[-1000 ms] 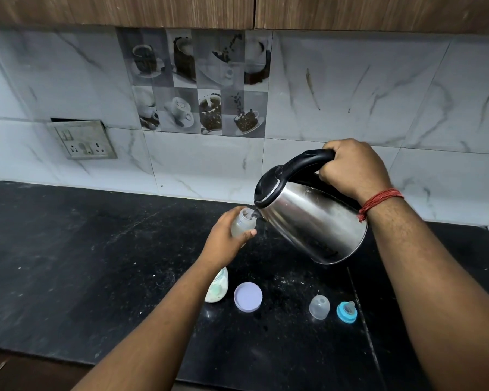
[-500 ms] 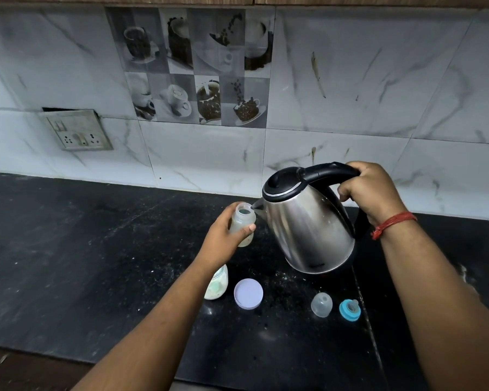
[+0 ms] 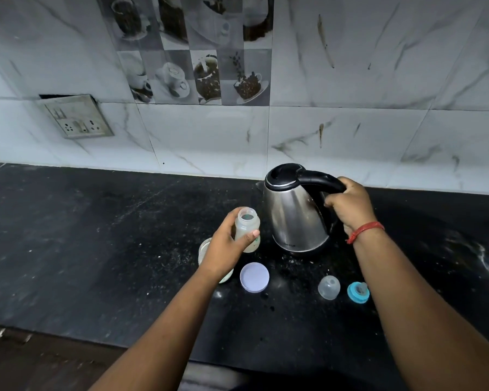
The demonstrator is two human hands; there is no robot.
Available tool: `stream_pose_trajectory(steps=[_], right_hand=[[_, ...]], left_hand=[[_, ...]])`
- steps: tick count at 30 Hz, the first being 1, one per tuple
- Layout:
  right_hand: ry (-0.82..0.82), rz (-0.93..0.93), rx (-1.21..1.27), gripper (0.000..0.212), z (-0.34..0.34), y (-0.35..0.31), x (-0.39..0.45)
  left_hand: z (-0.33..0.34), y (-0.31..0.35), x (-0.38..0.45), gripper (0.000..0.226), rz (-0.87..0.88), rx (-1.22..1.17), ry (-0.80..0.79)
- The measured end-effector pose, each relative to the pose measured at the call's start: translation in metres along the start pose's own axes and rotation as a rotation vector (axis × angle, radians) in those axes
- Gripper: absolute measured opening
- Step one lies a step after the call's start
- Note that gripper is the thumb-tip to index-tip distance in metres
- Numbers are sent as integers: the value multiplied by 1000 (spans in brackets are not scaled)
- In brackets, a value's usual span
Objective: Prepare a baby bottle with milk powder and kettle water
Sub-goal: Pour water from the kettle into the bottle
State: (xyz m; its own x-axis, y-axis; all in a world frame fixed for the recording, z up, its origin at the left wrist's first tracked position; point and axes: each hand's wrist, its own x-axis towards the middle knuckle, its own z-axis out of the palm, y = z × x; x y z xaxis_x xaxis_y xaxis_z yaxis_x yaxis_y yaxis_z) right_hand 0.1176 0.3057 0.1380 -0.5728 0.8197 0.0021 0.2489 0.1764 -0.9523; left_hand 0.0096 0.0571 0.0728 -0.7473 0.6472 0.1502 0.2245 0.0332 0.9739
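Nearest us on the black counter [image 3: 96,249] lie a white lid [image 3: 254,277], a clear cap [image 3: 329,287] and a blue teat ring [image 3: 358,292]. Our left hand [image 3: 223,249] curls round the open baby bottle [image 3: 247,231], with a jar [image 3: 205,251] partly hidden behind that hand. At two o'clock from the bottle our right hand [image 3: 350,207] clamps the handle of the upright steel kettle [image 3: 294,218], whose small print near the base is too small to read.

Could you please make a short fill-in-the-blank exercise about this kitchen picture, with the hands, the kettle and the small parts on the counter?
1. The right hand grips the black handle of the steel ____.
2. The left hand holds the baby bottle, whose mouth is ____.
3. The round white lid lies flat on the black ____.
4. The clear cap lies beside a teat ring coloured ____.

Missing words: kettle; open; counter; blue
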Motion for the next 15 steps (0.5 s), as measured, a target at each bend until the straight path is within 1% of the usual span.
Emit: stream_pose_trajectory(steps=[3, 10, 15], right_hand=[[-6, 34, 14, 29, 11, 14, 8], [-63, 63, 89, 47, 26, 32, 17], [-83, 89, 113, 47, 24, 50, 28]], left_hand=[[4, -6, -5, 43, -1, 12, -22], [9, -13, -9, 46, -21, 25, -37], [9, -9, -7, 45, -19, 4, -38]])
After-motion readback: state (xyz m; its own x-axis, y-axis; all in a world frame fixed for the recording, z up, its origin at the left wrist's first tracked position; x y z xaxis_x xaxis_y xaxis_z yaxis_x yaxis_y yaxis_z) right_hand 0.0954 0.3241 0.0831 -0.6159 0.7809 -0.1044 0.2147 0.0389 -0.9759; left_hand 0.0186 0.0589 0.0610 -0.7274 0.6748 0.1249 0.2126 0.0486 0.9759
